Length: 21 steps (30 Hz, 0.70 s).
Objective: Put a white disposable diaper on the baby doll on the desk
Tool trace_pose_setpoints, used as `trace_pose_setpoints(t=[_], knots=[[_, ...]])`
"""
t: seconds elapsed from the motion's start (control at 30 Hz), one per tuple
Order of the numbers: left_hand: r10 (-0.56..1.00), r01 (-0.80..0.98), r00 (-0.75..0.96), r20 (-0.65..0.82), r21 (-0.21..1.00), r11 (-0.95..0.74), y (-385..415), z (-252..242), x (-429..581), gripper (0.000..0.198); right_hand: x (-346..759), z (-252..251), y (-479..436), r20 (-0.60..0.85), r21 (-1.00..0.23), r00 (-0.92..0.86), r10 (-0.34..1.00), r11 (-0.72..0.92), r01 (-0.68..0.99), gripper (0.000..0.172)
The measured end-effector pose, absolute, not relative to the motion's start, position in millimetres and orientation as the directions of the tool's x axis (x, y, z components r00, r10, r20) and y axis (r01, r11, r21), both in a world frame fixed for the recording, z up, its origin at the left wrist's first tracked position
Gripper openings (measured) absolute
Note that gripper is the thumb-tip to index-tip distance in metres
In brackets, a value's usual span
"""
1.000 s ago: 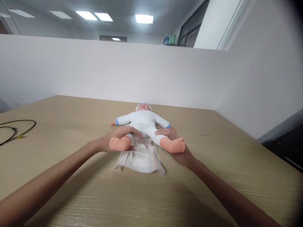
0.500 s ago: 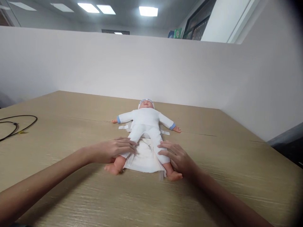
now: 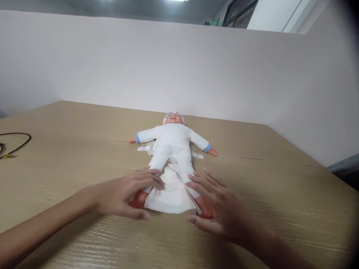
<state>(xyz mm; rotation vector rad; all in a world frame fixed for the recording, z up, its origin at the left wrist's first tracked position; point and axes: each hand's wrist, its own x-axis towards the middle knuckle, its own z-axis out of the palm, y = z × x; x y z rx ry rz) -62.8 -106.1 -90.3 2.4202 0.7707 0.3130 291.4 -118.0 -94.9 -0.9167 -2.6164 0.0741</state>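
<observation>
A baby doll (image 3: 172,136) in white clothes with blue cuffs and a printed cap lies on its back, head away from me, arms spread. Beneath its hips and between its legs lies an unfolded white diaper (image 3: 171,194), with a fastening tab out at each side of the waist. Over the doll's left-hand leg in view is my left hand (image 3: 126,192), fingers apart and thumb stretched toward the diaper's front edge. My right hand (image 3: 218,201) is likewise spread over the other leg, its thumb close to the diaper's corner. Both of the doll's feet are mostly hidden by my hands.
The doll lies on a wide wood-grain table (image 3: 84,160). A looped black cable (image 3: 24,144) rests at the table's left edge. Behind the table rises a pale partition wall (image 3: 140,63), and a dark object (image 3: 346,172) stands beyond the right edge.
Both hands have slid toward me along the doll's legs, and their thumbs have come out toward the diaper's near edge. The view has tilted downward.
</observation>
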Motion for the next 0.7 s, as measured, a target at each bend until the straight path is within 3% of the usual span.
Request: trace_pose_setpoints(t=[0.03,0.1,0.17,0.27,0.43,0.57,0.7], knots=[[0.61,0.469,0.789,0.076,0.567,-0.677,-110,-96,-59,0.068,286,-99,-123,0.333,-0.12,-0.72,0.609,0.784,0.608,0.065],[0.638,0.494,0.758,0.132,0.523,-0.695,-116,-108,-51,0.068,278,-108,-129,0.35,-0.04,-0.711,0.61,0.768,0.639,0.059],[0.662,0.521,0.731,0.165,0.49,-0.698,-119,-115,-44,0.049,273,-116,-128,0.383,0.026,-0.697,0.605,0.748,0.664,0.041],[0.669,0.538,0.718,0.191,0.458,-0.708,-118,-112,-38,0.028,269,-118,-120,0.411,0.05,-0.679,0.608,0.729,0.683,0.035],[0.789,0.574,0.563,0.246,0.57,-0.588,-102,-93,-31,0.031,269,-105,-99,0.4,-0.15,-0.577,0.712,0.672,0.725,0.023],[0.804,0.556,0.47,0.364,0.585,-0.59,-70,-81,-26,0.036,271,-95,-70,0.391,-0.372,-0.49,0.779,0.621,0.69,0.032],[0.795,0.563,0.43,0.427,0.562,-0.606,-27,-77,-23,0.039,269,-82,-30,0.451,-0.389,-0.474,0.756,0.645,0.658,0.038]])
